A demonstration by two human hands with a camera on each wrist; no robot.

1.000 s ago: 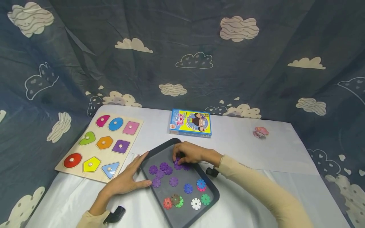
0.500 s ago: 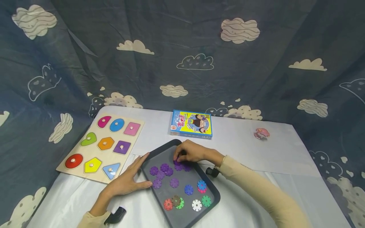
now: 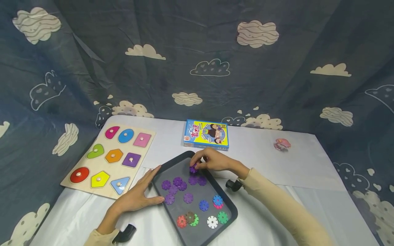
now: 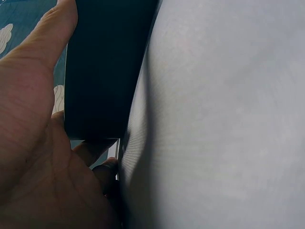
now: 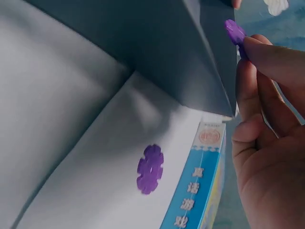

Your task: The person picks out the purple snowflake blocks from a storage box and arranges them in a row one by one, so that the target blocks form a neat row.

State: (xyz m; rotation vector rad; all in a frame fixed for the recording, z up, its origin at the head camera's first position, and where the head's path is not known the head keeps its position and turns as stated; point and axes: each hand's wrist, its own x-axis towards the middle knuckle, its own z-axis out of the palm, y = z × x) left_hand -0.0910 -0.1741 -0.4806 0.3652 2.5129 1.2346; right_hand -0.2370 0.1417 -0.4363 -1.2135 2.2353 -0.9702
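Note:
My right hand [image 3: 212, 160] pinches a purple notched disc [image 5: 235, 32] between thumb and fingertips, above the far end of the dark grey tray [image 3: 172, 161]. Another purple disc [image 5: 150, 169] lies on the white cloth outside the tray in the right wrist view; my hand hides that spot from the head camera. My left hand [image 3: 135, 194] rests along the tray's left side, fingers stretched out, thumb touching the rim. Several purple discs [image 3: 188, 197] lie in the tray, some overlapping. Nearer me are blue [image 3: 204, 205], white [image 3: 212, 221], green [image 3: 222, 217], red [image 3: 181, 221] and brown discs [image 3: 190, 217].
A wooden peg puzzle board [image 3: 107, 160] with coloured shapes lies left of the tray. Behind the tray is a blue and yellow box [image 3: 206, 134]. A small pink object [image 3: 281, 144] sits at the far right. A dark cloud-patterned curtain [image 3: 197, 44] hangs beyond the table.
My right hand has lifted off the purple discs at the tray's far end and moved slightly back and right, with a purple disc in its fingertips. My left hand stays put.

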